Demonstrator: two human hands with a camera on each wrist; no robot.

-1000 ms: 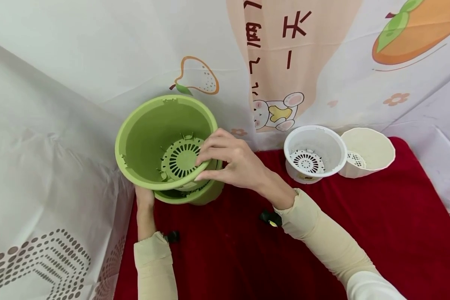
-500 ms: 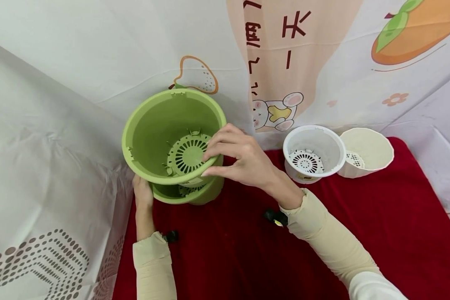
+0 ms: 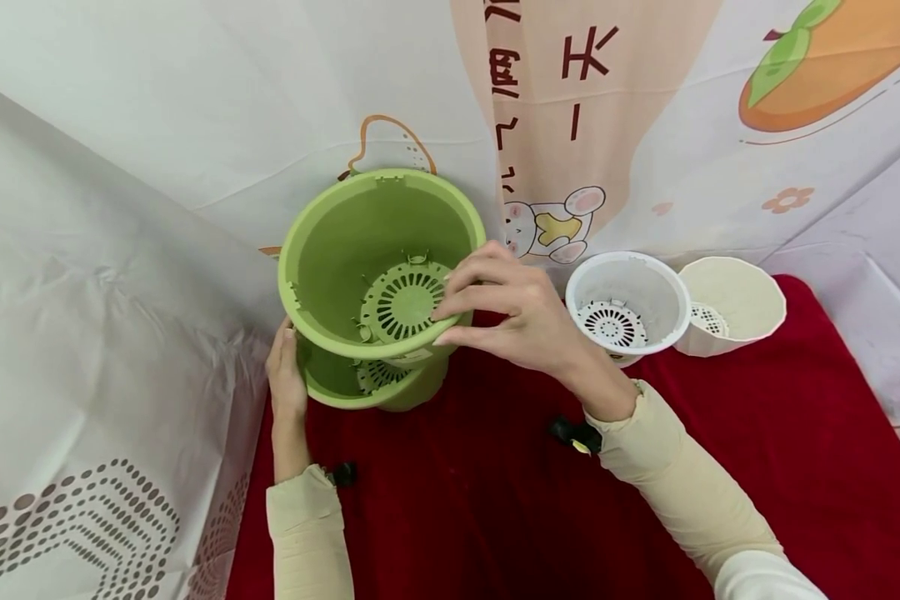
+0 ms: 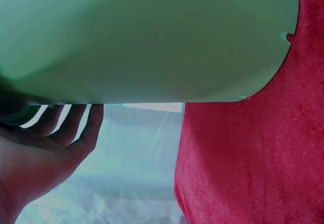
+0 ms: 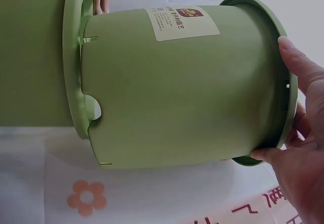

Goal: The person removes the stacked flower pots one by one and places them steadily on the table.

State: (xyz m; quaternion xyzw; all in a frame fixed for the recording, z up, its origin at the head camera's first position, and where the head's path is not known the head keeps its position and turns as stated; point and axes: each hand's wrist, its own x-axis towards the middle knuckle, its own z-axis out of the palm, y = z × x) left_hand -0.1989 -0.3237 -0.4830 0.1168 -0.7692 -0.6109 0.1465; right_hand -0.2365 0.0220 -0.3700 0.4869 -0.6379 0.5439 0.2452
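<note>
Two green plastic flowerpots stand one above the other in the head view. My right hand (image 3: 521, 312) pinches the right side of the upper flowerpot's rim, thumb outside and fingers inside. That upper flowerpot (image 3: 337, 242) leans toward me, its slotted base visible inside. In the right wrist view its notched bottom end meets the mouth of the lower flowerpot (image 5: 35, 57), and a paper label (image 5: 182, 23) shows on its side. My left hand (image 3: 285, 375) holds the lower flowerpot (image 3: 423, 392) at its left side near the rim, its fingers (image 4: 91, 125) against the wall.
A white flowerpot (image 3: 581, 287) with a slotted base and a cream faceted pot (image 3: 768, 292) stand side by side at the right. Red cloth (image 3: 457, 500) covers the table. A white printed curtain (image 3: 232, 108) hangs close behind and along the left.
The upper flowerpot and my right hand have moved right and slightly up, showing more of the lower pot's inside. My left hand stays at the lower pot's left side.
</note>
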